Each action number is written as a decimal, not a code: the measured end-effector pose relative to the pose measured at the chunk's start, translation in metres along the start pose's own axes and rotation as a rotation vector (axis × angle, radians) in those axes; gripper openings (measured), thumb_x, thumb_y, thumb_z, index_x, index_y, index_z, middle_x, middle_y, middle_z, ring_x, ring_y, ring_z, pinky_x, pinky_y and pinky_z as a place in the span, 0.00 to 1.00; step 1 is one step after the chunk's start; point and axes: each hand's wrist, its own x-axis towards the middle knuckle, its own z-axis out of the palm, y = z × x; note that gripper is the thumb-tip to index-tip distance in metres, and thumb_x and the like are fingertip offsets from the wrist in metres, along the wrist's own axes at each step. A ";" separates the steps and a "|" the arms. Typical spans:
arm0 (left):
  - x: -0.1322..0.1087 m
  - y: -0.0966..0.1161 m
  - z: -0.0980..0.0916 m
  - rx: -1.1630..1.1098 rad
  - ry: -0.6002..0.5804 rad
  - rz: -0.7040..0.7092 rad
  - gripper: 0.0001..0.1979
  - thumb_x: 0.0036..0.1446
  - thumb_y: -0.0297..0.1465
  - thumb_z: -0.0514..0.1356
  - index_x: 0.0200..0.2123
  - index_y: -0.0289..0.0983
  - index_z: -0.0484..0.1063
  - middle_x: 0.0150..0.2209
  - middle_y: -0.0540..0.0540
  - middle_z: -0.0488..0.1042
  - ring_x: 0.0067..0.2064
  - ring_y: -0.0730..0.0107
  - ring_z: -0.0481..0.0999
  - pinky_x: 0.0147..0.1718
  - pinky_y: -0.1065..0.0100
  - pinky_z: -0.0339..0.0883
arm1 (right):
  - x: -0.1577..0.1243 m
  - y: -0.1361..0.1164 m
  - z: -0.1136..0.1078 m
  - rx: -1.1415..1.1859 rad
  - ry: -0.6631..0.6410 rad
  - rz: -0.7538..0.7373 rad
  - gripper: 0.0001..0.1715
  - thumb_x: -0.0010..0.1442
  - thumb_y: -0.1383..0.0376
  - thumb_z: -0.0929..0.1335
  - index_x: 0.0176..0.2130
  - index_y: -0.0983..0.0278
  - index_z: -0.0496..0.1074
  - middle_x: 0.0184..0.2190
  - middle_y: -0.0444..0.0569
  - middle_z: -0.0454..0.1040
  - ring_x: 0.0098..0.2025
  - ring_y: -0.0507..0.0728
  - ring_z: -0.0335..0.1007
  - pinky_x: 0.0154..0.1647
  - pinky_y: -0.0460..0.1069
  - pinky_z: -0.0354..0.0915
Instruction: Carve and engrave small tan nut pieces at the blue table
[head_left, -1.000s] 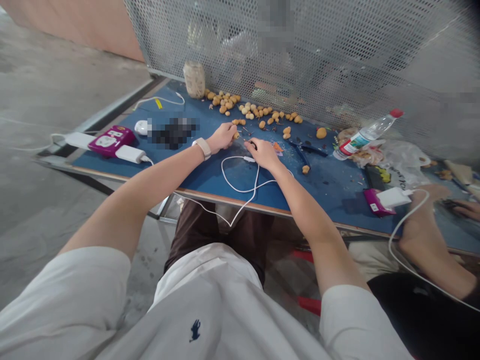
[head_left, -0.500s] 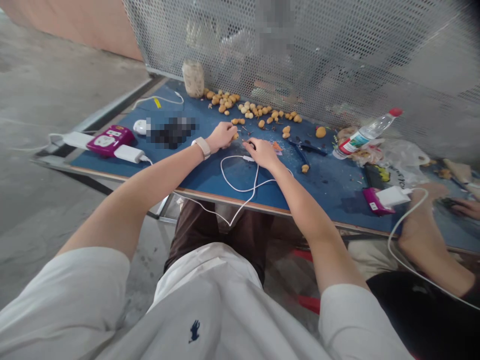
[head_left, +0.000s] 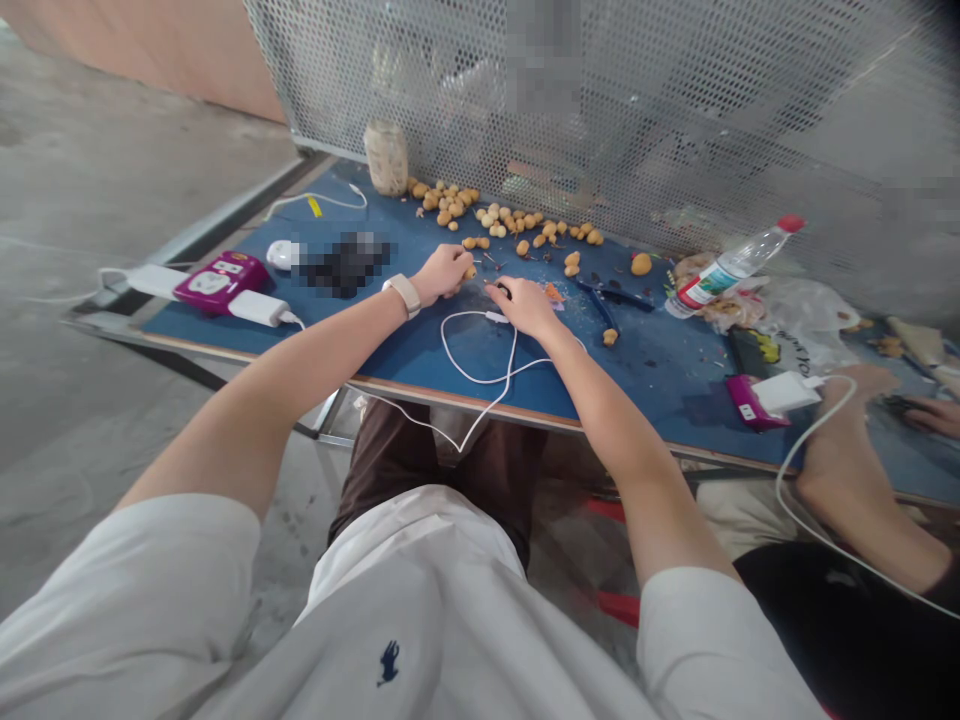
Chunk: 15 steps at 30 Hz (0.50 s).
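My left hand [head_left: 448, 271], with a pale watch band on its wrist, is closed around a small tan gourd [head_left: 470, 272]; only its end shows past the fingers. Opposite it, my right hand [head_left: 524, 303] is curled with thumb and fingers pinched on a small dark tool [head_left: 504, 291], mostly hidden, its kind unclear. A narrow gap parts the two hands above the blue tabletop [head_left: 405, 350]. Just beyond them lie several small tan gourds [head_left: 480, 243] and thin dark bits. Orange scraps [head_left: 553, 292] lie beside my right hand.
More gourds [head_left: 450, 205] line the mesh panel [head_left: 450, 90] near a jar [head_left: 387, 160]. Blue-handled pliers [head_left: 600, 305] and a tilted bottle [head_left: 731, 268] are to the right. A white cable [head_left: 476, 378] loops below my hands. Purple power blocks [head_left: 221, 282] sit left and right. A co-worker's arm [head_left: 851, 450] rests at far right.
Both hands stay in nearly the same place, still closed. The view has barely shifted, and nothing on the table has visibly moved.
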 end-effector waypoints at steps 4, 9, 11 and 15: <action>0.004 -0.002 -0.001 -0.034 0.015 -0.008 0.19 0.90 0.25 0.53 0.39 0.45 0.61 0.24 0.58 0.59 0.22 0.75 0.57 0.25 0.68 0.52 | -0.002 0.000 -0.002 0.014 -0.004 -0.006 0.25 0.95 0.54 0.68 0.63 0.65 0.91 0.57 0.62 0.96 0.60 0.71 0.92 0.55 0.55 0.69; 0.002 0.000 0.000 -0.037 0.032 -0.013 0.20 0.89 0.24 0.53 0.38 0.46 0.58 0.25 0.59 0.59 0.22 0.76 0.57 0.25 0.69 0.52 | -0.003 -0.002 -0.005 0.017 -0.005 -0.001 0.25 0.95 0.53 0.68 0.62 0.65 0.92 0.55 0.61 0.96 0.59 0.70 0.92 0.56 0.54 0.70; -0.001 0.002 0.000 -0.027 0.028 -0.010 0.21 0.89 0.25 0.54 0.38 0.46 0.58 0.25 0.58 0.60 0.23 0.76 0.58 0.25 0.69 0.51 | -0.003 -0.003 -0.005 0.002 -0.010 0.008 0.25 0.94 0.54 0.68 0.62 0.65 0.92 0.56 0.62 0.96 0.60 0.71 0.92 0.56 0.55 0.71; -0.006 0.006 0.001 -0.018 0.025 -0.017 0.21 0.90 0.24 0.54 0.37 0.46 0.59 0.25 0.58 0.61 0.23 0.76 0.59 0.25 0.69 0.52 | -0.003 -0.006 -0.005 -0.022 -0.018 0.012 0.26 0.95 0.54 0.68 0.63 0.65 0.92 0.60 0.63 0.96 0.63 0.73 0.93 0.59 0.56 0.72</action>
